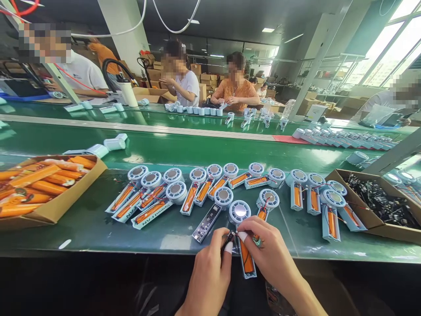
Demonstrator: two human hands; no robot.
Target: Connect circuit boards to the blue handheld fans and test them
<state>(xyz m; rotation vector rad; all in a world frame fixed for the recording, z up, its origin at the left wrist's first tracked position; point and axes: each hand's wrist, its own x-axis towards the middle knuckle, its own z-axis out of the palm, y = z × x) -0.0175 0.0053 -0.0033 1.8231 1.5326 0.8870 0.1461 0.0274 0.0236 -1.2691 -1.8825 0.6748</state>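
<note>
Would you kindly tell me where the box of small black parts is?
In the head view, the box sits far right, beside several fan units.

**Daylight upper right, near-black below the bench**

Strong daylight through windows, panes blown almost white. Ceiling lamp reads as a small bright patch on a dim ceiling. Glossy green belt and bench show pale glare; nearest silver disc glints. Below bench edge: deep shadow, detail lost. Left hand and right hand fairly crisp; distant cartons soft. Pillar leans, wide-angle fashion. Faces pixelated.
</note>
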